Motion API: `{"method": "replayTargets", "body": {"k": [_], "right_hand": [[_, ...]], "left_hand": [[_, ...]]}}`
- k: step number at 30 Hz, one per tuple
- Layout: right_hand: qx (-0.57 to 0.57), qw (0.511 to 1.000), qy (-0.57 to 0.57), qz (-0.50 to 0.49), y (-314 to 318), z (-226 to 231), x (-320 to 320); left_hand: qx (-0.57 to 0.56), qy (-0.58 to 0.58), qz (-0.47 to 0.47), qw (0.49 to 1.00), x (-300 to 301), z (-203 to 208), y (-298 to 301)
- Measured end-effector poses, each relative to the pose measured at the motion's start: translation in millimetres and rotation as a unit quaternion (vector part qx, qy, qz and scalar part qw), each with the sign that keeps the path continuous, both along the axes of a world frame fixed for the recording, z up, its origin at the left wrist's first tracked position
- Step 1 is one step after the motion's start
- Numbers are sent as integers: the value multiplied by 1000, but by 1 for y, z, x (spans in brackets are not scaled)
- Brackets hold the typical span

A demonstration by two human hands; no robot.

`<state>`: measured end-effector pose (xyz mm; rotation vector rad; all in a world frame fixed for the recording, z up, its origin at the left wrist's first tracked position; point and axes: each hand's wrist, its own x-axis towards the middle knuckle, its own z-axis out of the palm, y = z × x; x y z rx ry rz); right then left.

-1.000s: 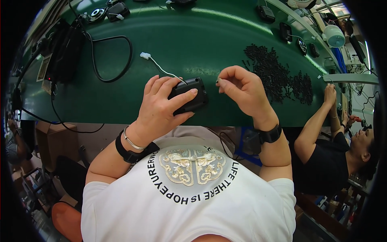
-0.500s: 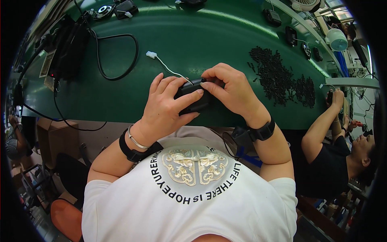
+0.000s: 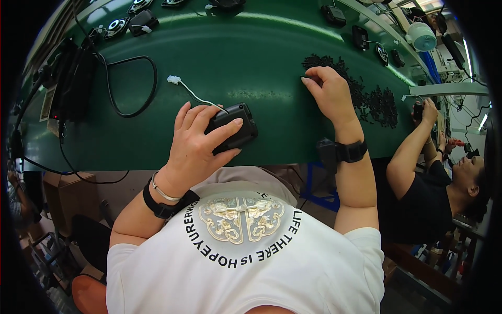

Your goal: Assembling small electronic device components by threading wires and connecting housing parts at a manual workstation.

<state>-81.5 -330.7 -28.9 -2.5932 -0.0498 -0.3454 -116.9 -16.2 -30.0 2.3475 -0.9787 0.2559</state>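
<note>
My left hand [image 3: 198,133] grips a black plastic case [image 3: 238,125] on the green table, fingers over its far left side and thumb and forefinger across its top. From the case a thin white cable runs out to a white plug [image 3: 173,79] lying on the table. My right hand [image 3: 329,94] is away from the case, at the left edge of a pile of small black pieces [image 3: 384,107]. Its thumb and forefinger are bent close together; whatever is between them cannot be made out. The hand covers part of the pile.
A black box with a red light [image 3: 73,83] and a looped black cable [image 3: 154,78] occupy the table's left. Along the far side lie round speakers [image 3: 116,27] and black cases [image 3: 333,15]. A co-worker [image 3: 429,178] sits at the right, hands on a black part.
My right hand has left the case and moved right to the pile. The case stays in my left hand; the whole view has shifted slightly.
</note>
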Motion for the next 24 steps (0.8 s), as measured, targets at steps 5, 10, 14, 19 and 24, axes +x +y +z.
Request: {"method": "replayTargets", "body": {"k": [5, 10, 14, 19, 24], "right_hand": [[-141, 990, 10, 12, 7, -2, 9], [202, 966, 130, 96, 43, 25, -29], [373, 894, 145, 200, 69, 13, -63], [292, 925, 57, 236, 82, 0, -66], [235, 944, 43, 227, 84, 0, -68]], "left_hand": [[-2, 4, -3, 1000, 1, 1, -2], [-2, 19, 6, 1000, -2, -1, 4], [-2, 11, 0, 1000, 0, 1, 1], [-1, 8, 2, 1000, 0, 2, 1], [-1, 5, 1, 1000, 1, 1, 0]]}}
